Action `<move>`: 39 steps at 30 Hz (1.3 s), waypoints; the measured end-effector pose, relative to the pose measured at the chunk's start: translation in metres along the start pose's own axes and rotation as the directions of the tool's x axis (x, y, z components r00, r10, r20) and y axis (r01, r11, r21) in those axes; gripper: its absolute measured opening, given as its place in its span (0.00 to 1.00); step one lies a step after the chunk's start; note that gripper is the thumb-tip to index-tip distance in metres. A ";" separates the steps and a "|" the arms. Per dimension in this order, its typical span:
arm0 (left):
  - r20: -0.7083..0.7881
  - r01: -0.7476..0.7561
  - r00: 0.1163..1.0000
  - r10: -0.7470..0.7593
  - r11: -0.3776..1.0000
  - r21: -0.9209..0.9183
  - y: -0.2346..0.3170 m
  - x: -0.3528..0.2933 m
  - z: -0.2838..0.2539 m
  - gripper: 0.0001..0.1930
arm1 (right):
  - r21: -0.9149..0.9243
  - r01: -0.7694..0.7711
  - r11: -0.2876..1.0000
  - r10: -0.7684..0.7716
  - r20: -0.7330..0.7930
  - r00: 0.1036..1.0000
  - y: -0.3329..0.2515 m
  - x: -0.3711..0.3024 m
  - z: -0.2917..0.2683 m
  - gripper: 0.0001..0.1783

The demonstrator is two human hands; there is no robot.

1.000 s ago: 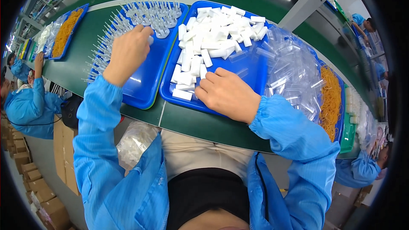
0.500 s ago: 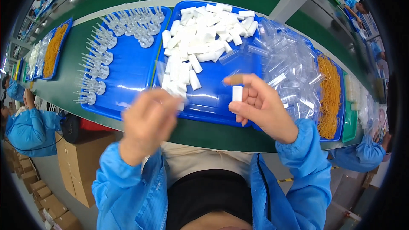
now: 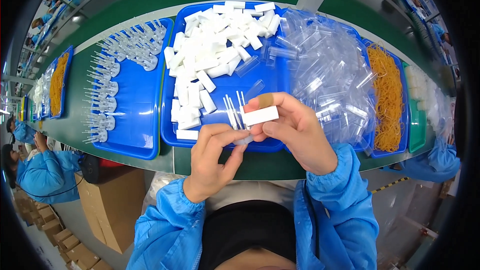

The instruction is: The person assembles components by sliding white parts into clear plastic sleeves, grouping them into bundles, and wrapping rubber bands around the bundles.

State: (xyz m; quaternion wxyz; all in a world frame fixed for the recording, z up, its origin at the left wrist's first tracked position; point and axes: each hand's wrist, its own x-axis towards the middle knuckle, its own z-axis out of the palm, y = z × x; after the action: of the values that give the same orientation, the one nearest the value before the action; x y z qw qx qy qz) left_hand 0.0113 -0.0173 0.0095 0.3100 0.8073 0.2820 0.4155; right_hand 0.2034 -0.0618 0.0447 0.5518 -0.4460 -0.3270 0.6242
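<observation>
Watching through the head feed, left hand [image 3: 212, 157] comes up from the lower edge, wrist bent inward, palm partly turned toward the right hand [image 3: 302, 135]. Left grip closed down: thumb and fingertips pinch the round base of a clear pronged piece [image 3: 243, 140], its thin prongs pointing up and away from the wearer.

Right hand angled in from the right, fingers curled, tan wrap [image 3: 266, 100] on the index finger. Right grip narrowed onto a plain white block [image 3: 261, 116], held lengthwise between thumb and index finger, its left end at the prongs; I cannot tell whether they touch.

Both pieces sit above the near edge of the middle blue tray [image 3: 227, 85], where loose white blocks [image 3: 205, 45] lie heaped. Left blue tray [image 3: 135, 87]: more pronged pieces along its far and left sides. Clear tubes [image 3: 330, 75] and orange bands [image 3: 387, 95] to the right, all on the green counter [image 3: 270, 167].
</observation>
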 end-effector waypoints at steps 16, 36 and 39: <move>0.196 -0.101 0.973 0.120 0.989 -0.107 0.003 -0.002 -0.018 0.21 | -0.191 -0.003 0.982 -0.028 -0.162 0.986 -0.011 0.005 -0.009 0.22; 0.001 -0.078 0.997 0.079 0.993 -0.084 -0.014 -0.007 -0.012 0.24 | -0.639 0.401 0.656 -0.312 0.254 0.916 0.007 -0.001 0.006 0.17; -0.014 -0.124 0.992 0.123 0.992 -0.037 -0.016 -0.010 -0.014 0.25 | -0.667 0.413 0.620 -0.332 0.254 0.908 0.004 -0.001 0.009 0.16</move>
State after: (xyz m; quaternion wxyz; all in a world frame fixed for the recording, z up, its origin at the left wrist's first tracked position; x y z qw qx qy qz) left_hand -0.0084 -0.0101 -0.0005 0.2972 0.8148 0.2255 0.4438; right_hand 0.1933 -0.0629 0.0450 0.4371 -0.5114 -0.6548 0.3445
